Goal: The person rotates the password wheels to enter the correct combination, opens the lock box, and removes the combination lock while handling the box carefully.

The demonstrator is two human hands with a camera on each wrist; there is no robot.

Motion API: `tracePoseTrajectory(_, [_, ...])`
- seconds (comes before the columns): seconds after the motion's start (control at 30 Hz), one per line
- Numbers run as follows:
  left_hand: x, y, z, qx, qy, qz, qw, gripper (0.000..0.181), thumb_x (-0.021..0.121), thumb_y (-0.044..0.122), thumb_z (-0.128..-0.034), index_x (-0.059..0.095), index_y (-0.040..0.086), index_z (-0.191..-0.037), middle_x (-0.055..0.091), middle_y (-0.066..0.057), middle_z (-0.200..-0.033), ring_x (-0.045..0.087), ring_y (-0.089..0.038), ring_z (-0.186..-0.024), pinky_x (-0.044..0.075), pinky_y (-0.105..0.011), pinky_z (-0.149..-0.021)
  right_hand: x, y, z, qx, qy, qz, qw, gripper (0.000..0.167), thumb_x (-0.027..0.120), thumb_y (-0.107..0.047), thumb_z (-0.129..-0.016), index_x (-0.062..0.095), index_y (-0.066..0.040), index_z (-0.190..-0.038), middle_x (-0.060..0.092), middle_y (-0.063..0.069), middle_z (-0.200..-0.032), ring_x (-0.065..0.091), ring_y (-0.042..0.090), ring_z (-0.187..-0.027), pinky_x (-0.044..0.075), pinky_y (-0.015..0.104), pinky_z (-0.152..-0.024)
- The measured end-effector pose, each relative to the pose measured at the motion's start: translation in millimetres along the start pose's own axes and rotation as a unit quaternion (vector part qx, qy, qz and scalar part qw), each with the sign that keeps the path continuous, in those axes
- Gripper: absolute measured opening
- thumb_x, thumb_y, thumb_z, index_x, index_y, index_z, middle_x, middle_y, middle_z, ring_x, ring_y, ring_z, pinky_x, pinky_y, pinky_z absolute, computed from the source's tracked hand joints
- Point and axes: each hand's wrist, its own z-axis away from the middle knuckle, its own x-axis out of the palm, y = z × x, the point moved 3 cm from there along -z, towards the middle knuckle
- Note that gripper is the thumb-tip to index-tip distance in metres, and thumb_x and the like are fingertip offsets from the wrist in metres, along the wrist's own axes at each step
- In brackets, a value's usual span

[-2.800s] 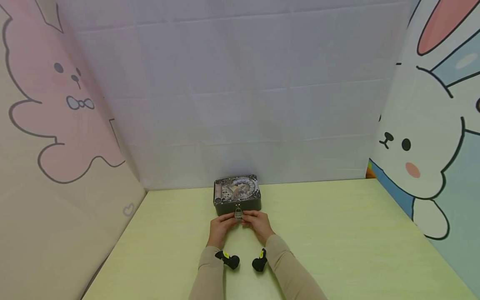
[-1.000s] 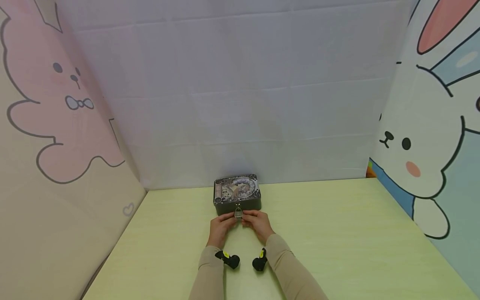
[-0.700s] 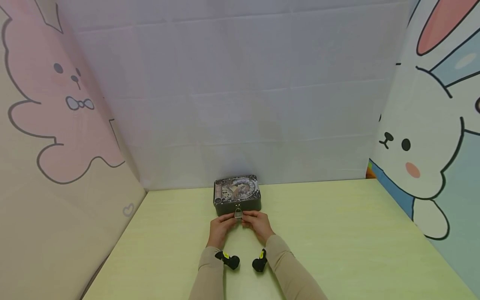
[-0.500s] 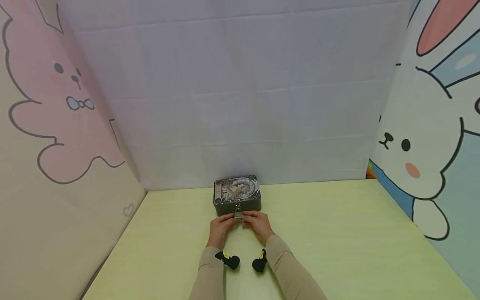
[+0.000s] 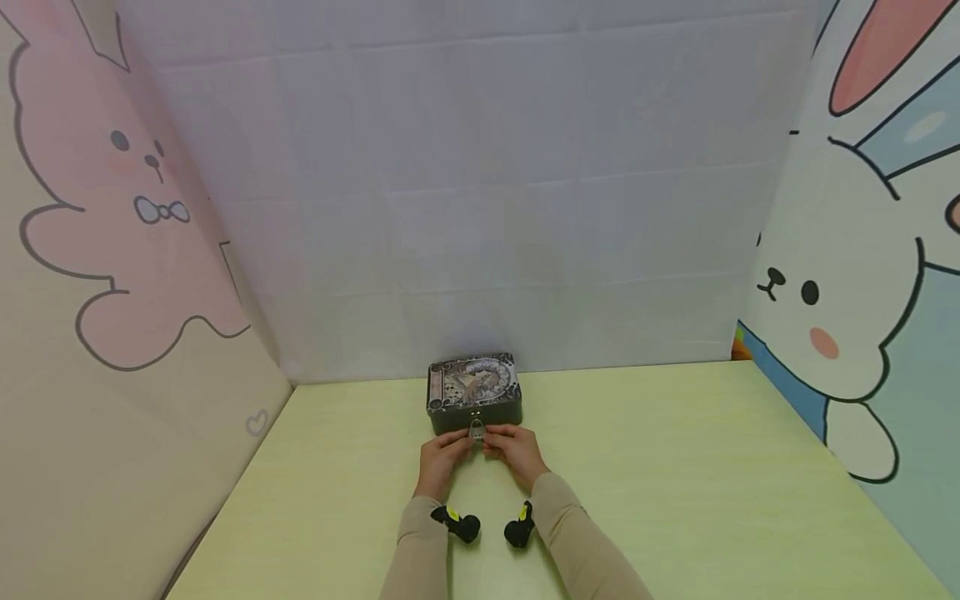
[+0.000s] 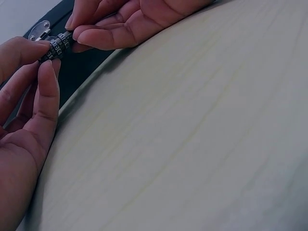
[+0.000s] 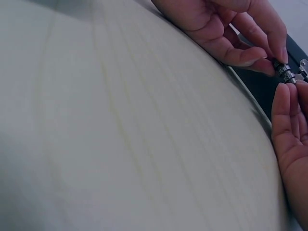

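Note:
A small combination padlock (image 5: 477, 431) with numbered dials hangs from the metal hasp on the front of a dark, patterned tin box (image 5: 474, 392). My left hand (image 5: 441, 460) pinches one end of the padlock between thumb and fingers. From the other side, my right hand (image 5: 517, 454) pinches the opposite end. Close up in the left wrist view, the padlock's dials (image 6: 57, 47) show between both hands' fingertips, and the hasp (image 6: 39, 31) lies just behind. The box lid is down. Which digits are lined up is too small to read.
The box stands at the back of a pale yellow-green table (image 5: 637, 467), close to a white cloth backdrop (image 5: 480, 183). Rabbit-printed side panels (image 5: 832, 333) flank the table. Black wrist cameras (image 5: 517, 527) sit on the inner side of both sleeves.
The head view shifts very slightly. Both hands stay at the padlock with no clear movement, and the box keeps its place.

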Motion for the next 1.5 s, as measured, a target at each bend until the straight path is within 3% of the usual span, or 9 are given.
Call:
tracePoseTrajectory(0.57, [1.1,0.0,-0.4,-0.002,0.008,0.009,0.9999,0.028,0.072,-0.004,-0.0852,0.068,-0.017,-0.109,0.072,-0.009,-0.088,0.063,-0.01,-0.065,0.055,-0.021,-0.061,0.3,-0.3,0.5,-0.001,-0.005,0.001,1.0,0.034,0.062,0.007,-0.093,0.055,0.024,-0.121,0.069,0.008,-0.09,0.067,0.011,-0.072,0.058,0.023,-0.07])
tracePoseTrajectory(1.0, [-0.3,-0.8,-0.6,-0.015,-0.006,0.036,0.9992,0.03,0.072,-0.004,-0.0859,0.066,-0.018,-0.111,0.072,-0.008,-0.088,0.064,-0.011,-0.067,0.055,-0.022,-0.06,1.2,0.0,0.9,0.001,0.001,0.003,1.0,0.031,0.061,0.009,-0.093,0.056,0.023,-0.12,0.068,0.006,-0.088,0.068,0.012,-0.072,0.058,0.023,-0.07])
tracePoseTrajectory(1.27, [-1.4,0.6,0.8,-0.033,-0.007,0.068,0.9971,0.024,0.064,-0.001,-0.0929,0.067,-0.016,-0.111,0.071,-0.005,-0.084,0.064,-0.011,-0.073,0.056,-0.022,-0.062,2.7,-2.2,4.5,0.001,0.003,0.002,1.0,0.031,0.061,0.008,-0.093,0.056,0.023,-0.12,0.068,0.005,-0.087,0.067,0.01,-0.071,0.058,0.023,-0.069])
tracePoseTrajectory(1.5, [-1.6,9.1,3.6,-0.041,-0.03,0.071,0.9962,0.026,0.06,-0.004,-0.0939,0.062,-0.021,-0.114,0.071,-0.006,-0.085,0.067,-0.013,-0.076,0.058,-0.026,-0.065,1.8,-3.2,4.1,0.006,-0.005,-0.001,1.0,0.032,0.061,0.006,-0.095,0.056,0.022,-0.122,0.068,0.005,-0.089,0.067,0.01,-0.073,0.058,0.023,-0.07])
